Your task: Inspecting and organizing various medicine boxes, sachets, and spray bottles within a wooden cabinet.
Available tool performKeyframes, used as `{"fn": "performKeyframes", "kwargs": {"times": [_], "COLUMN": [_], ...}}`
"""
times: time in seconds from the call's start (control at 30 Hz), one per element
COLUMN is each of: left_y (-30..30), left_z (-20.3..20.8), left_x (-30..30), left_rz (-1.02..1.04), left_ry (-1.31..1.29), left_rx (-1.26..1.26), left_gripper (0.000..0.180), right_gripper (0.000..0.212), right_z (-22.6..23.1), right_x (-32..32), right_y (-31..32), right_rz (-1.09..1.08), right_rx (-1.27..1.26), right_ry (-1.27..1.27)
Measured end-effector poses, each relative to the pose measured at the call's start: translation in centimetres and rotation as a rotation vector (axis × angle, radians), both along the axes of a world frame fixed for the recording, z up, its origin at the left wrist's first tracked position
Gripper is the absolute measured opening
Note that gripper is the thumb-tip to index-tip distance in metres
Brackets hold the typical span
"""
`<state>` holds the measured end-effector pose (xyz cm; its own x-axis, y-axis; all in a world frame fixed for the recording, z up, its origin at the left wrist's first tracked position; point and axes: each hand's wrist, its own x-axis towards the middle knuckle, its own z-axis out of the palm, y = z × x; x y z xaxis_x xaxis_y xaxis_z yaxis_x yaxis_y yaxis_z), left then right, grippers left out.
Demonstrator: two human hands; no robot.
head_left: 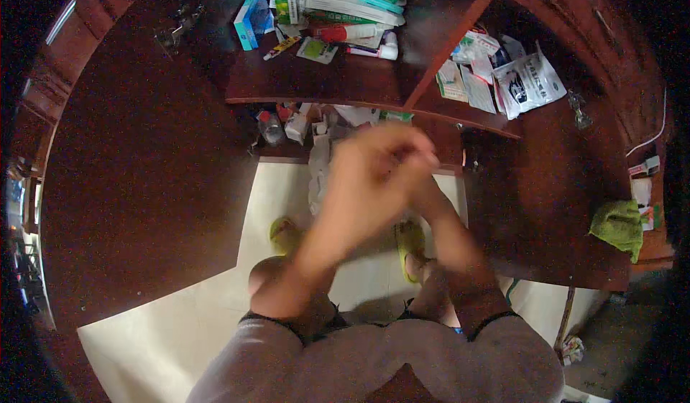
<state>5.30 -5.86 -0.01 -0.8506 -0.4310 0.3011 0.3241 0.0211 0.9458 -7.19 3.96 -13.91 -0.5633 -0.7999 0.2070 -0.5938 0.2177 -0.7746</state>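
Note:
My left hand (366, 184) is raised in the middle of the head view, in front of the open cabinet, and smeared by motion. Its fingers look bent, but the blur hides whether they hold anything. My right hand (419, 178) meets it from the right and lies mostly behind it, so its fingers do not show. Beyond both hands is the cabinet's lower compartment, where a clear bottle with a red cap (270, 128) stands near small white boxes (297, 127). A pale plastic bag (318, 169) hangs down there, partly covered by my left hand.
Dark wooden doors (151, 180) stand wide on both sides. The upper shelf (316, 80) carries long cartons (352, 8), a blue box (251, 22) and tubes. Right of the divider lies a white pouch (530, 83). A green cloth (619, 227) hangs over the right door.

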Motion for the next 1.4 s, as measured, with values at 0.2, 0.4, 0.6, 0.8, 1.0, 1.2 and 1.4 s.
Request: {"fn": "performKeyframes", "kwargs": {"times": [0.2, 0.4, 0.6, 0.8, 1.0, 1.2, 1.4], "left_y": [2.2, 0.8, -1.4, -2.4, -5.0, -4.7, 1.8], "left_z": [0.4, 1.2, 1.2, 1.5, 1.1, -0.9, 0.0], "left_x": [0.6, 1.2, 2.5, 3.2, 4.2, 1.4, 0.5], "left_rz": [-0.263, -0.115, -0.047, 0.001, 0.181, 0.469, -0.436], "left_ry": [0.178, 0.224, 0.242, 0.295, 0.120, 0.023, -0.186], "left_rx": [-0.266, -0.399, -0.421, -0.395, -0.336, -0.009, 0.554], "left_gripper": [0.012, 0.019, 0.022, 0.024, 0.025, 0.033, 0.038], "right_gripper": [0.024, 0.017, 0.031, 0.033, 0.033, 0.043, 0.050], "right_z": [1.3, 1.2, 2.9, 3.1, 11.0, 16.9, 16.7], "right_x": [0.2, -2.5, -11.2, -14.5, -6.1, -0.5, 0.5], "right_y": [-2.5, -4.5, -18.6, -24.4, -18.1, -2.1, 5.5], "right_rz": [-0.014, -0.004, 0.027, -0.154, -0.141, 0.091, 0.112], "right_rx": [0.265, 0.123, -0.107, 0.354, -0.175, -0.591, -0.843], "right_ry": [0.131, 0.219, 0.885, 1.048, 0.482, -0.604, -0.643]}}
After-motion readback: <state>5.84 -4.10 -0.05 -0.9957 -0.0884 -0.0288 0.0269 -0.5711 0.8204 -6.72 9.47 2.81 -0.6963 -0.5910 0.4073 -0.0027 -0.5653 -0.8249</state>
